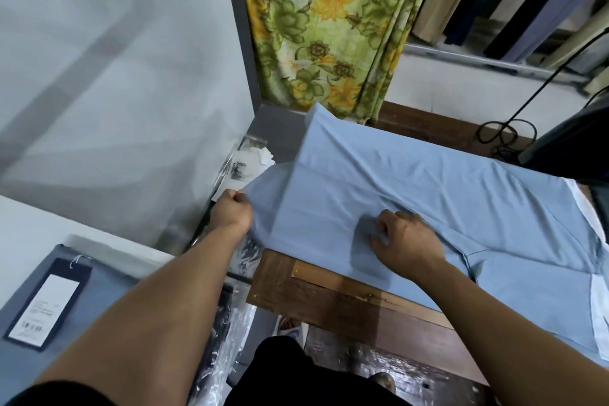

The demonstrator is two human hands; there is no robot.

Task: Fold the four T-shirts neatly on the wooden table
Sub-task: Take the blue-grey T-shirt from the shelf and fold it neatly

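Shirt [412,194] runs off frame right, covering the table [329,300]; your left hand [232,209] pinches its edge at centre, your right hand [407,241] grips a bunched fold.

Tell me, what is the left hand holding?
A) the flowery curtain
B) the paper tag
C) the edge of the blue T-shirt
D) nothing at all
C: the left hand pinches the side edge of the light blue T-shirt between thumb and curled fingers.
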